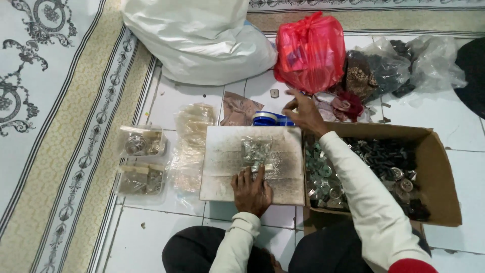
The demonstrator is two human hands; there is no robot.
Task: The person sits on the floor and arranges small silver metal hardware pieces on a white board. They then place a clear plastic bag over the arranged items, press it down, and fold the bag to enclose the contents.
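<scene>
While left hand (251, 192) fingers press flat on silvery packet (255, 151), scuffed white board (222, 167), right hand (303, 114) spread open.

A home floor workplace: patterned carpet (60, 101), white tiles (454, 126), plastic bags (308, 50).

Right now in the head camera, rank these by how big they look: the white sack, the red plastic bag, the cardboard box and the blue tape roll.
1. white sack and cardboard box: they look alike, and the box lies nearer the camera, so I won't rank them.
2. red plastic bag
3. blue tape roll, partly hidden by the board.
</scene>
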